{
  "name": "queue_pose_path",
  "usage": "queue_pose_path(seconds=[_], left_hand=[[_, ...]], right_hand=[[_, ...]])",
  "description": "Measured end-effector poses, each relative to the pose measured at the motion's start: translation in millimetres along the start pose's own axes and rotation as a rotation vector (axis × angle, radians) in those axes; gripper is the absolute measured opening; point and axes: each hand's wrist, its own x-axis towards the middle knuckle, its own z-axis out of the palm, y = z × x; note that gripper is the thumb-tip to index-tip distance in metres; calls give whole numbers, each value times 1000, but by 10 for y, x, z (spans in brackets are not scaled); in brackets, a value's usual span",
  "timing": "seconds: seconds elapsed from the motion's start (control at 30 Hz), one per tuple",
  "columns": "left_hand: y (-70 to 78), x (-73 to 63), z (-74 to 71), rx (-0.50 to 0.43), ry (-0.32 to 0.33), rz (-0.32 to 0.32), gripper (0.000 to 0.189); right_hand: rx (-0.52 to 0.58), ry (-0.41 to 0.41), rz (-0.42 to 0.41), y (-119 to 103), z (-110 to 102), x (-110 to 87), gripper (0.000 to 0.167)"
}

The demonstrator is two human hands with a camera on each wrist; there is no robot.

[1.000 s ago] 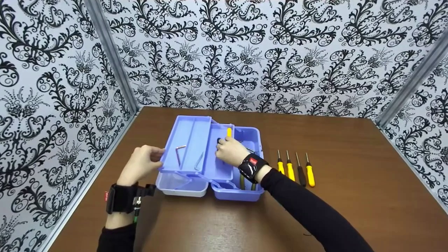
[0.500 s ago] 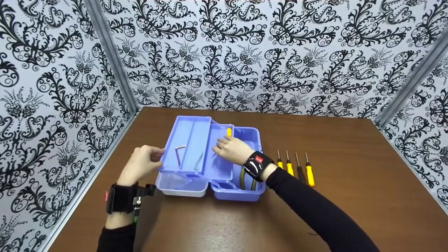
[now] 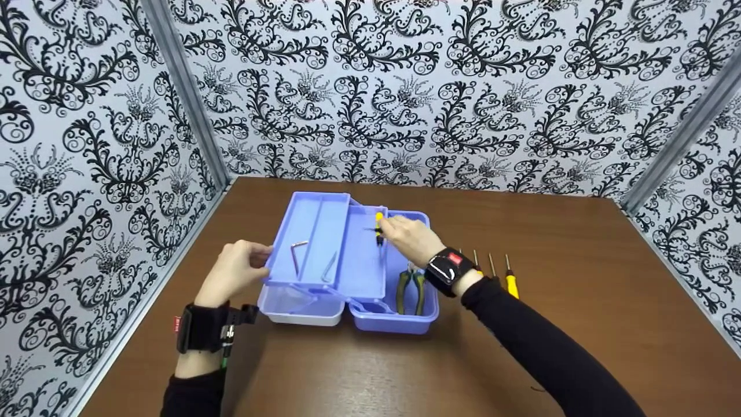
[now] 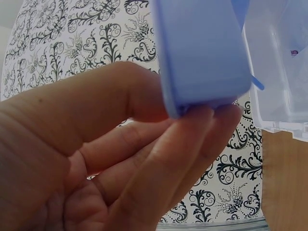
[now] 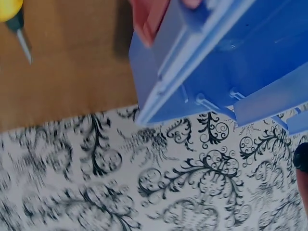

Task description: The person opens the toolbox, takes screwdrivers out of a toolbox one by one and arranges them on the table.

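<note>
My left hand [image 3: 234, 272] pinches the front left corner of the toolbox's raised upper tray [image 3: 307, 217]; up close, the left wrist view shows thumb and fingers around the tray edge [image 4: 207, 62]. Over the right side of the blue toolbox [image 3: 393, 325] is my right hand [image 3: 410, 238]. A thin dark shaft [image 3: 370, 229] sticks out left of its fingertips, like a screwdriver's; the fingers hide its handle. Beside them, a yellow-and-black screwdriver [image 3: 379, 218] lies in the lower tray [image 3: 359, 278]. Pliers [image 3: 402, 292] with green handles lie in the box bottom.
Two hex keys, one coppery [image 3: 296, 258] and one grey [image 3: 329, 267], lie in the upper tray. To the right on the brown table [image 3: 556, 324] is a row of screwdrivers, including a yellow one [image 3: 512, 284], partly covered by my right arm. Patterned walls [image 3: 405, 92] stand behind.
My right hand has moved up and right from the middle of the lower tray, and the dark handle seen there earlier is gone from that spot. My left hand has stayed put.
</note>
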Motion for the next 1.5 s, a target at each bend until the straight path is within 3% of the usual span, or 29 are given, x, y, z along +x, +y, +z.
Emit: queue_pose_path(seconds=[0.47,0.83,1.1,1.5], left_hand=[[-8,7,1,-13,-12,-24,40],[-11,3,-3,0,0,-4,39],[-21,11,8,15,8,8,37],[-16,12,11,2,5,0,38]], right_hand=[[438,-14,511,130,-137,-200,13],[526,40,779,346,-250,-379,15],[525,-2,895,532,-302,-655,17],[435,-99,925,779,-452,-1138,19]])
